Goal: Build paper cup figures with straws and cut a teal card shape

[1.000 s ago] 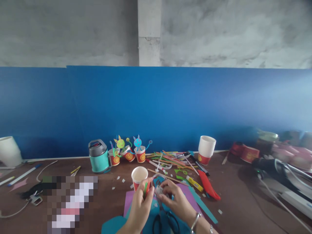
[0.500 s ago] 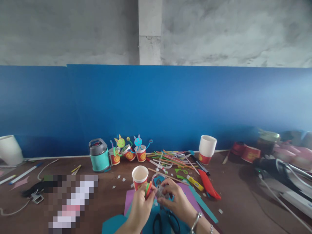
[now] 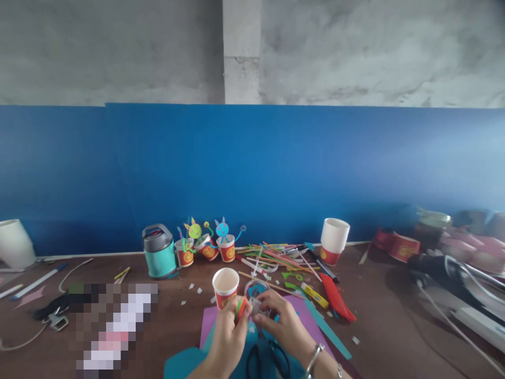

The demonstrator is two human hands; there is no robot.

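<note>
Brown table [image 3: 386,342] across the bottom of the frame. Low centre, purple paper sheet [image 3: 207,329] flat on it, teal paper [image 3: 183,366] overlapping at the bottom edge. Above the sheet, left hand [image 3: 228,339] and right hand [image 3: 284,329], fingertips close together. Just beyond, towards upper left of them, upright paper cup [image 3: 225,287]. Pinched in the right hand, clear tape roll [image 3: 255,295]; clenched in the left hand, small red-green strips [image 3: 240,308], touching the roll.
</note>
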